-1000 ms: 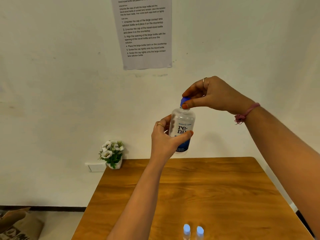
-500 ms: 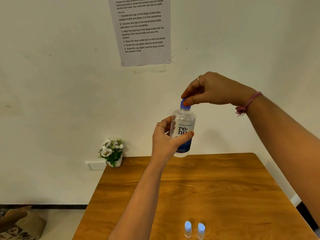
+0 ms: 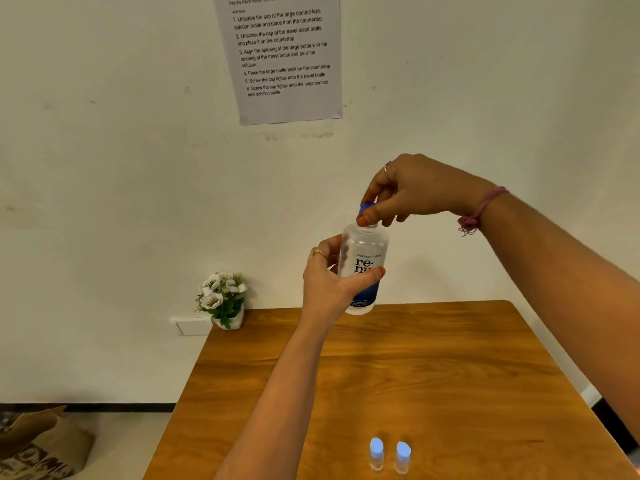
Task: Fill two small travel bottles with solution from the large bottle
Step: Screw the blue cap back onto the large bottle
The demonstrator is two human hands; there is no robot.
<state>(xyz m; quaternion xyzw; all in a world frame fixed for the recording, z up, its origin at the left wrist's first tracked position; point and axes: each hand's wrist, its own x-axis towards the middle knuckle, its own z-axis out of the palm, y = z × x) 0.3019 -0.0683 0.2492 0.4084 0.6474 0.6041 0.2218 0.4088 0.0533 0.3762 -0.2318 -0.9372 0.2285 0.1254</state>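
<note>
My left hand (image 3: 329, 282) grips the large clear solution bottle (image 3: 363, 251) around its lower body and holds it upright in the air above the far part of the wooden table (image 3: 433, 368). The fingers of my right hand (image 3: 412, 192) pinch the bottle's blue cap (image 3: 366, 206) from above, and the fingers hide most of it. Two small travel bottles (image 3: 376, 453) (image 3: 402, 457) with pale blue caps stand side by side near the table's front edge, capped.
A small white pot of white flowers (image 3: 223, 299) sits at the table's far left corner against the wall. A printed instruction sheet (image 3: 284, 57) hangs on the wall. A brown paper bag (image 3: 38, 445) lies on the floor at lower left.
The view has tilted downward, so bottle and hands sit lower over the table. My right fingers have shifted around the blue cap, now covering more of it. My left grip is unchanged.
</note>
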